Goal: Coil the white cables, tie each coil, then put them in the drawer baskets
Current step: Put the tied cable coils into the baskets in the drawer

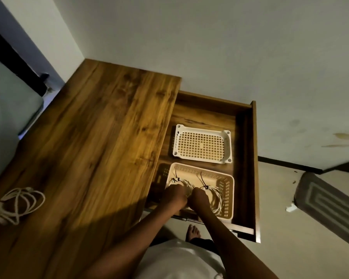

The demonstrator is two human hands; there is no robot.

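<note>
My left hand (174,195) and right hand (198,198) sit fisted side by side inside the beige basket (227,190), each curled onto a tied white cable coil: the left coil (181,183), the right coil (215,196). Black ties stick up from both. Beyond it in the open drawer (248,158) lies a white basket (201,144). One loose cable coil (18,205) rests on the wooden desktop (89,137).

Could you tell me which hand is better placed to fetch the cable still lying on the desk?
Probably the left hand: the loose cable lies far to its side on the desk.
</note>
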